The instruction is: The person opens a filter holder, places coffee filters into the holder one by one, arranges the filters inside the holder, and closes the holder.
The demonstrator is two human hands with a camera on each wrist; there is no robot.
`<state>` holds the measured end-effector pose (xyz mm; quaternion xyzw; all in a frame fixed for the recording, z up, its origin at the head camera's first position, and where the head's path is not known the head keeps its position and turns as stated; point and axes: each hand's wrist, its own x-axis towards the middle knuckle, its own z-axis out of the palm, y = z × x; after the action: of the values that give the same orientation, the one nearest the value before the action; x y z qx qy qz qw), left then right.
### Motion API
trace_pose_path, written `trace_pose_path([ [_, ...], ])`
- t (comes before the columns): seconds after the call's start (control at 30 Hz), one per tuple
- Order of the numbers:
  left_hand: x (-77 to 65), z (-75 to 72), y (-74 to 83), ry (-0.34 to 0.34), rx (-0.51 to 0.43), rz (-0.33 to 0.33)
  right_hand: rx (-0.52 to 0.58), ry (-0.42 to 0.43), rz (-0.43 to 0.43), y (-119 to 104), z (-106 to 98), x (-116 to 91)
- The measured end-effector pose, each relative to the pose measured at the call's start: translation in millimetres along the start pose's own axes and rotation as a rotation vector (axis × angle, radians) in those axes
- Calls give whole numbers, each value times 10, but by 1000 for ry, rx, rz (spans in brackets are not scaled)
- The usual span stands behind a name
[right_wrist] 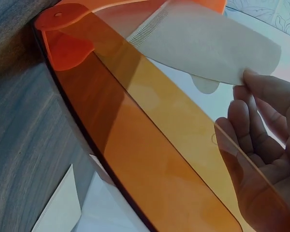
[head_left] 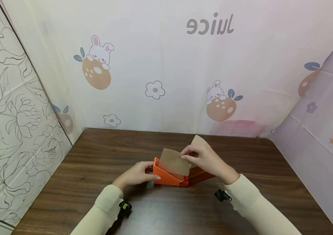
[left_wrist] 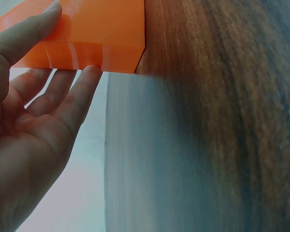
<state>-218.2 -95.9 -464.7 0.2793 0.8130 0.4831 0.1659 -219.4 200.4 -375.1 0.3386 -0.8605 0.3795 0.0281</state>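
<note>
An orange filter box (head_left: 167, 178) with a sloping top stands near the middle of the table, its see-through orange lid (head_left: 200, 178) swung open to the right. My left hand (head_left: 138, 174) grips the box's left end, thumb on the front and fingers on the end wall. Between thumb and fingers my right hand (head_left: 205, 160) pinches the edge of a tan paper coffee filter (head_left: 173, 161). A crimped seam shows on that filter in the right wrist view, and its lower part is inside the box. Partly hidden behind the right hand is another tan filter (head_left: 198, 142).
The dark wood table (head_left: 101, 156) reaches back to a hanging cloth (head_left: 160, 65) printed with rabbits and flowers. A flower-line cloth (head_left: 16, 107) hangs on the left. Black wrist cameras (head_left: 222, 195) sit below both forearms.
</note>
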Motion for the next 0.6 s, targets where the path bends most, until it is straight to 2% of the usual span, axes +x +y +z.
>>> trace_pose_path([
  [0.23,-2,-2,1,1,-1,16,-59,15,-72,26,58,4],
  [0.33,-6,-1,8,2,-12,18,-81,-4,-92,31,83,8],
  [0.6,-5,0,-2,3,-34,19,-154,-77,-34,-13,128,25],
])
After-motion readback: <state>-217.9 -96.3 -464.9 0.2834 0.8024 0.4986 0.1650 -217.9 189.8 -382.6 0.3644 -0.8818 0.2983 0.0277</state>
